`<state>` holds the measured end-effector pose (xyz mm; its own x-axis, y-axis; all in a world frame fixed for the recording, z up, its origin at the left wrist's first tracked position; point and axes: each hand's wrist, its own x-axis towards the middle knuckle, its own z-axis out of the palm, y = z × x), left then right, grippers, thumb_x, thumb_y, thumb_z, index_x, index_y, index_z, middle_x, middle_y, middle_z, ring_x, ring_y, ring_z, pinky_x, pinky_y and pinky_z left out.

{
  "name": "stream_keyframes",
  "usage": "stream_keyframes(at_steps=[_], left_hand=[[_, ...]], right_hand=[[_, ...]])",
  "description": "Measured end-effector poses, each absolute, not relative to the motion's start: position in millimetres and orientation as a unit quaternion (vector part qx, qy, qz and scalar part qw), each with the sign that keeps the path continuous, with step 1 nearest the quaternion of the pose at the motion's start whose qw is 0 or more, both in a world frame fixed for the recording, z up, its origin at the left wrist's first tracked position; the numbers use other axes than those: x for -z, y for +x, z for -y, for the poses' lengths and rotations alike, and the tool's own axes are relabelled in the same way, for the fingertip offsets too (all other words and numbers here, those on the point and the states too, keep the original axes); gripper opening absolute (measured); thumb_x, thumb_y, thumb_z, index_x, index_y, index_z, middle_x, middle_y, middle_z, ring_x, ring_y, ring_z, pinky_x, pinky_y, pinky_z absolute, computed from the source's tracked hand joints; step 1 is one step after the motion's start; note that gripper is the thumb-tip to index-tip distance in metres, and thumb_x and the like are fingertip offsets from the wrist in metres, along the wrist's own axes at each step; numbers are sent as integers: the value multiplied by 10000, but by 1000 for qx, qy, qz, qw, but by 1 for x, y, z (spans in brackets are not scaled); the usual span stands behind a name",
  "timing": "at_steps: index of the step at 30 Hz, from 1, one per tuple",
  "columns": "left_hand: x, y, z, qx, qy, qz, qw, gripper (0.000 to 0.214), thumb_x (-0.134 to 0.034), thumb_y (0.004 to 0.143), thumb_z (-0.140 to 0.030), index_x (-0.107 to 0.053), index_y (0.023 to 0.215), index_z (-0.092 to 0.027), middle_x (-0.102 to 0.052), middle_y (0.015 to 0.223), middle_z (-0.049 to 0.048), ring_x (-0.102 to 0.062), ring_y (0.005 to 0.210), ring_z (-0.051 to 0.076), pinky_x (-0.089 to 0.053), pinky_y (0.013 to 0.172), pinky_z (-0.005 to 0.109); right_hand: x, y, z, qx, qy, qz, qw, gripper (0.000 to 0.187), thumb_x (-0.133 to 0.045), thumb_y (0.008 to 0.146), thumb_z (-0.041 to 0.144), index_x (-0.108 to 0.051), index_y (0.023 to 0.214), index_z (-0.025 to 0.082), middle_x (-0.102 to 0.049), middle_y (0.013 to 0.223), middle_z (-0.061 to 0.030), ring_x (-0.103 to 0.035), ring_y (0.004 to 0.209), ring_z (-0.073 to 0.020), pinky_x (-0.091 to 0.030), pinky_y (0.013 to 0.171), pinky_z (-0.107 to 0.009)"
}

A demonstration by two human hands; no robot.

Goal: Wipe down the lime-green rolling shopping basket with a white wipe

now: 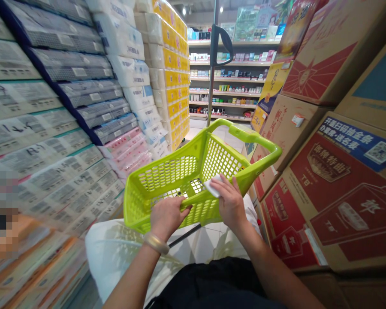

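- While the green basket (161,171) is held up at waist height in a shop aisle, its near rim is gripped by the left hand (167,216); the fingers are curled over the rim's edge and closed on it.
- A pale bracelet (156,243) is worn on the left wrist.
- A white cloth (211,185) is held against the near rim, at its right end, by the right hand (231,204); the fingers are laid close together on top of the cloth and pressed down on it. The thumb's position cannot be told.
- The two hands are set near each other on the same rim, not touching.
- The basket is tilted away from the camera; its green handle (260,143) is raised at the far side, and a black pull handle (220,43) on a pole is seen behind it.
- A white bundle (116,253) is seen just below the basket; what it is cannot be told.
- Stacked tissue packs (83,86) are noted on the left, cardboard boxes (334,171) on the right, and stocked shelves (231,81) at the aisle's far end.
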<state>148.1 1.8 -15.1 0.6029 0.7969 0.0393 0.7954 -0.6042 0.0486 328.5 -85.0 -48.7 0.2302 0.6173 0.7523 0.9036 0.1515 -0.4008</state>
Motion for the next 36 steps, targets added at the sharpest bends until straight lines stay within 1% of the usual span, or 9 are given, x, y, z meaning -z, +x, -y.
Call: stream_keyframes(at_steps=[3,8,10,14,20,26,32,34,36], left_hand=[[14,149,-1,-26,893,-449,15,302,-523,891,-487,-712,1013,-285,-752,961,51,-680,914,251,-446,699,301],[16,148,-2,-32,896,-444,8,325,-521,893,-479,-708,1068,-279,-751,979,56,-683,928,250,-458,720,299],[16,147,-3,-29,896,-444,9,322,-525,891,-482,-714,1056,-281,-751,980,55,-684,931,250,-462,723,299],[16,146,-3,-29,896,-444,8,309,-525,888,-493,-724,998,-283,-752,955,50,-686,918,256,-460,699,307],[14,147,-2,-28,895,-445,4,311,-531,887,-486,-718,1022,-277,-754,973,56,-686,928,260,-455,698,310],[15,146,-2,-28,892,-450,11,304,-532,879,-486,-722,1006,-285,-752,971,53,-681,938,255,-457,704,301],[16,146,-1,-37,893,-448,1,330,-516,891,-495,-723,1028,-278,-754,960,68,-687,932,259,-459,719,307],[16,146,-1,-35,894,-446,4,315,-523,889,-488,-721,1021,-282,-755,967,59,-688,930,259,-456,708,306],[15,146,0,-33,894,-446,10,301,-530,884,-478,-720,1012,-283,-755,975,51,-687,931,258,-455,700,304]], right_hand=[[47,333,86,168,-652,569,472,498,-394,833,8,-696,1157,237,-714,1219,-49,-524,1332,-231,-216,1212,-511],[51,316,84,139,-600,655,438,469,-396,851,15,-699,1133,237,-716,1221,-19,-541,1316,-196,-227,1218,-429],[50,320,85,144,-606,642,446,471,-387,860,13,-699,1133,236,-718,1217,-23,-546,1311,-198,-214,1221,-443],[45,334,89,174,-647,575,469,481,-391,843,4,-696,1144,221,-711,1226,-52,-529,1328,-232,-194,1220,-497],[48,323,87,141,-608,643,444,493,-390,842,3,-696,1146,243,-723,1206,-26,-541,1316,-200,-219,1218,-454],[46,330,88,172,-649,567,477,496,-394,836,5,-696,1145,248,-718,1212,-42,-540,1318,-228,-185,1221,-511],[53,308,83,133,-591,662,442,481,-410,841,8,-696,1143,248,-724,1204,-18,-547,1309,-186,-217,1223,-433],[52,313,84,150,-603,634,460,476,-402,851,11,-695,1146,243,-724,1205,-26,-547,1310,-197,-211,1223,-451],[49,322,86,175,-631,581,483,480,-389,858,13,-693,1153,239,-720,1210,-42,-538,1320,-220,-197,1223,-495]])
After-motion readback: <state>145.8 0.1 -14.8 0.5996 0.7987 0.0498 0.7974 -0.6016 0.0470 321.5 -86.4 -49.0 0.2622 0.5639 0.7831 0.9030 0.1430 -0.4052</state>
